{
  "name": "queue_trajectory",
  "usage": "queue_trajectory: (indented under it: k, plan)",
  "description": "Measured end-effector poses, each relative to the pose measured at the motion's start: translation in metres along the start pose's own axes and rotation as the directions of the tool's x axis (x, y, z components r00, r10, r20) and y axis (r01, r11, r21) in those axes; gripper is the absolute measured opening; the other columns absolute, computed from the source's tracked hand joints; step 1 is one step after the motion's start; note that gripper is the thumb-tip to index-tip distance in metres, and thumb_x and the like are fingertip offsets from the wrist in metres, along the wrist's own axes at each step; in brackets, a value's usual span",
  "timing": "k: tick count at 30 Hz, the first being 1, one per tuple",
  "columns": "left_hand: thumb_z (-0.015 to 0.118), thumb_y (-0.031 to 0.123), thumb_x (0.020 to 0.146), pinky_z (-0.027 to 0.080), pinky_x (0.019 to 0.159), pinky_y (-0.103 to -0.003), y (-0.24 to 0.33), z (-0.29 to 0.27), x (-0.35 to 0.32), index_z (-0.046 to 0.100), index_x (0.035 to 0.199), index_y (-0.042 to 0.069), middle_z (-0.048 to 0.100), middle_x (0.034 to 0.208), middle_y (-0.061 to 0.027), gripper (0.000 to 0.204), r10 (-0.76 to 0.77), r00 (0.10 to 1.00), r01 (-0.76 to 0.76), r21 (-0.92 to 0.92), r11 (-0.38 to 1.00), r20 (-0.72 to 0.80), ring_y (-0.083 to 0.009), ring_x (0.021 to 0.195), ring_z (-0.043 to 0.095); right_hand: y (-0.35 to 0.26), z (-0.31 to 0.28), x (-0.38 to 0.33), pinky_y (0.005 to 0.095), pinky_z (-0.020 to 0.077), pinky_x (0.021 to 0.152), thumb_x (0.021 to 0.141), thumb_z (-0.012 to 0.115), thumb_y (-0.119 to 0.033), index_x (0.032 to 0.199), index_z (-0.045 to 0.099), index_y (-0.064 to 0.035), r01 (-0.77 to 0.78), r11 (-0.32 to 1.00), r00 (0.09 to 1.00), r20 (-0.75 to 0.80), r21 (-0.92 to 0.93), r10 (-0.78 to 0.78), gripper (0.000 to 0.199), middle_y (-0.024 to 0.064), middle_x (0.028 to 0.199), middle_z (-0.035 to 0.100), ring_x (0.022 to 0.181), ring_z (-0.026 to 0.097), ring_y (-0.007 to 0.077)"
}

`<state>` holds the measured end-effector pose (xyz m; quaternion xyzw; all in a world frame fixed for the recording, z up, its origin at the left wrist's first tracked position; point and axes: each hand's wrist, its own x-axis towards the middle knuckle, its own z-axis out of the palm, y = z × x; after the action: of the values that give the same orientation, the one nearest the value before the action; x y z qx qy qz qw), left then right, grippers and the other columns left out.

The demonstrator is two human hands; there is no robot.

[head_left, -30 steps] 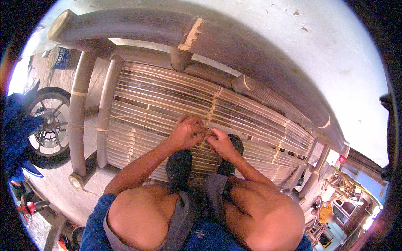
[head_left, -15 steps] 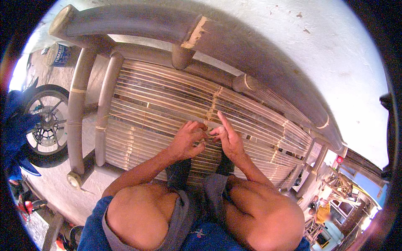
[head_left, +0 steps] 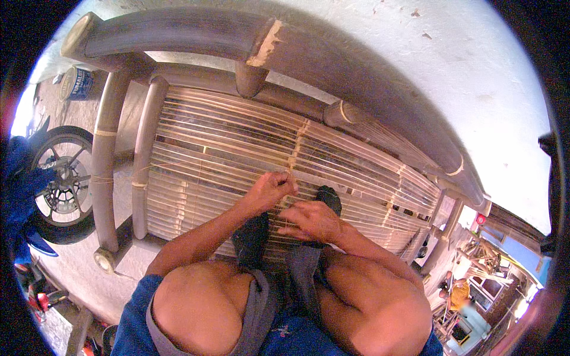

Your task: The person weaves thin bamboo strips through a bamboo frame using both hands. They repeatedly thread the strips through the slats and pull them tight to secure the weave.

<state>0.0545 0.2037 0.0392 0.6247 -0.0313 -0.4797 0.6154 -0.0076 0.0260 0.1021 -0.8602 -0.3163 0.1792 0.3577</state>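
Note:
Before me is a bamboo bench with a seat of thin, pale bamboo slats (head_left: 237, 133), crossed at the middle by a lashed strip (head_left: 297, 142). My left hand (head_left: 270, 188) is just above the slats near that strip, its fingertips pinched together; what they hold, if anything, is too small to make out. Closer to my knees, my right hand (head_left: 313, 221) is turned inward with its fingers curled, apart from the left one. Whatever lies in its fingers is hidden. A thin cord (head_left: 104, 180) runs around the bench's left bamboo post.
Thick bamboo rails (head_left: 178, 37) frame the bench's far side against a pale wall (head_left: 493, 83). At left are a motorcycle wheel (head_left: 65, 184) and a blue-and-white bucket (head_left: 77, 83). My dark-covered feet (head_left: 328, 199) rest on the slats. A person in yellow (head_left: 459, 295) sits far right.
My right hand has dropped toward my knees and turned inward, its raised forefinger now curled, uncovering my foot. My left fingers have drawn into a pinch. The view has shifted slightly.

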Motion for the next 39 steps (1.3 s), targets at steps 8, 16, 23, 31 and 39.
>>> queue_trajectory:
  k: [8,16,23,31,39]
  plan:
    - [0.054,0.027,0.101,0.049,0.072,-0.031,0.052,0.013,-0.042,0.06,0.098,0.007,0.057,0.081,-0.0001,0.021,0.268,0.897,-0.236,-0.132,0.963,0.352,-0.0119,0.076,0.056,0.012,-0.012,0.0,0.0367,0.054,0.08,0.096,0.059,-0.031,0.139,0.041,-0.008,-0.559,0.613,0.74,0.002,0.558,0.673,0.052,0.0105,0.101,0.069,0.09,0.069,0.0252]
    - [0.058,0.028,0.099,0.051,0.086,-0.037,0.09,0.033,-0.056,0.063,0.114,0.007,0.067,0.099,-0.0094,0.026,0.434,0.761,-0.466,-0.059,0.883,0.482,-0.0228,0.095,0.065,-0.027,-0.119,-0.007,0.0411,0.049,0.098,0.097,0.032,-0.068,0.121,0.063,0.0029,-0.112,0.943,0.795,-0.541,0.313,0.274,0.081,0.0184,0.118,0.067,0.109,0.065,0.0311]
    - [0.064,0.028,0.09,0.053,0.087,-0.046,0.028,-0.009,-0.015,0.065,0.114,0.005,0.068,0.105,-0.0197,0.033,0.556,0.814,-0.382,0.567,0.73,-0.168,-0.0382,0.1,0.065,-0.01,-0.166,-0.103,0.0447,0.0486,0.099,0.099,0.035,-0.062,0.128,0.056,0.0074,-0.494,0.869,0.282,-0.942,0.023,0.185,0.078,0.021,0.122,0.065,0.117,0.06,0.0345]
    - [0.057,0.031,0.091,0.055,0.075,-0.051,-0.016,-0.028,0.015,0.065,0.107,0.008,0.069,0.085,-0.0184,0.029,0.264,0.959,-0.199,0.913,0.355,0.106,-0.0384,0.082,0.067,0.036,-0.11,-0.235,0.0457,0.052,0.083,0.094,0.062,-0.03,0.139,0.048,-0.0047,-0.977,0.113,0.178,-0.4,-0.18,0.899,0.054,0.0252,0.101,0.069,0.092,0.067,0.0385]
    - [0.048,0.041,0.096,0.053,0.081,-0.054,-0.015,-0.038,0.037,0.065,0.114,0.013,0.07,0.094,-0.0204,0.038,0.052,0.984,-0.176,0.899,0.401,0.17,-0.041,0.091,0.067,0.053,-0.003,-0.039,0.0476,0.0461,0.097,0.086,0.069,-0.034,0.136,0.05,-0.0107,-0.572,0.768,0.8,-0.401,-0.288,0.445,0.058,0.021,0.129,0.052,0.117,0.053,0.0394]
